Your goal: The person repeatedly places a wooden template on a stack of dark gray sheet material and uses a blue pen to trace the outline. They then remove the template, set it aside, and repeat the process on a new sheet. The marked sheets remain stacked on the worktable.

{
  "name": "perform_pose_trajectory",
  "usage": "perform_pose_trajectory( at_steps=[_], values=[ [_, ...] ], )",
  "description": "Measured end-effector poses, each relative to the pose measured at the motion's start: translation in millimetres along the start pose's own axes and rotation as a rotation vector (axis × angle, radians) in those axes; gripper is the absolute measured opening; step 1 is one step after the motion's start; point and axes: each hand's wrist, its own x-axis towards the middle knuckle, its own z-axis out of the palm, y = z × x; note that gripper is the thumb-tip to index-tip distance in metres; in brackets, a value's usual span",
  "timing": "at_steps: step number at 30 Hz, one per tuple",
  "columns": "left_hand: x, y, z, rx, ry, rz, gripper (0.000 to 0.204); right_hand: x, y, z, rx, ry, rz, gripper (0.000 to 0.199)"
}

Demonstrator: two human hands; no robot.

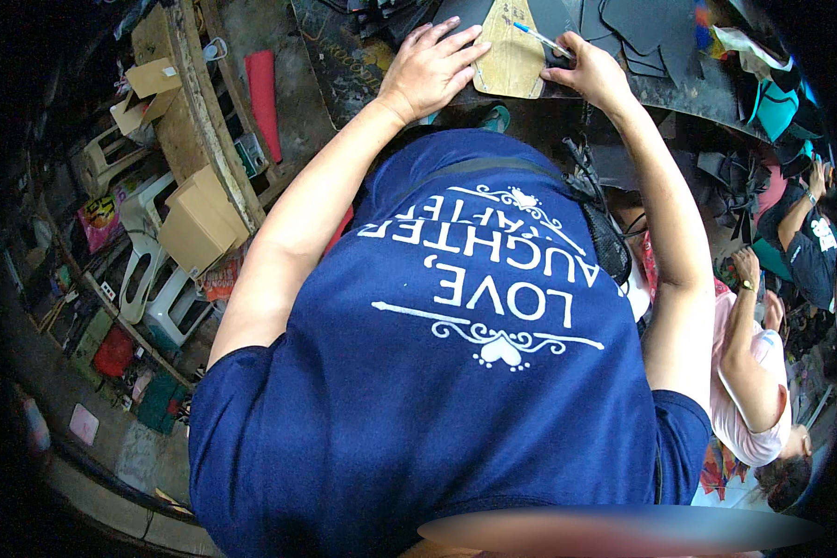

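A tan wooden template with tapered sides lies on dark sheet material at the table's near edge. My left hand is spread flat beside it, fingertips resting at its left edge. In my right hand is a white pen with a blue end, pinched between thumb and fingers. The pen slants over the right part of the template, its blue end toward the upper left. My right thumb touches the template's right edge.
Black sheets cover the table to the right, with teal pieces farther right. Left are a red roll, cardboard boxes and white plastic stools. Two other people sit at right, one in a pink shirt.
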Motion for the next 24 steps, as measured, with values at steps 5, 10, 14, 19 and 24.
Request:
perform_pose_trajectory(
  at_steps=[5,10,14,19,24],
  values=[
    [-0.2,2.5,-0.7,0.034,-0.021,-0.009,0.044,-1.5,2.3,0.9,0.047,-0.009,0.038,0.049],
    [1.9,5.5,-2.1,0.118,-0.045,-0.002,0.048,-1.9,5.2,1.6,0.097,0.008,-0.009,0.050],
    [1.7,6.3,-2.0,0.072,-0.041,-0.019,0.049,-1.9,3.4,-1.4,0.059,-0.052,0.042,0.053],
    [2.6,4.2,-3.6,0.033,-0.079,-0.016,0.053,-2.8,0.7,-0.9,0.067,0.017,0.005,0.044],
    [2.6,3.7,-3.4,0.017,-0.081,-0.019,0.054,-4.0,4.3,1.4,0.107,0.027,-0.008,0.042]
  ],
)
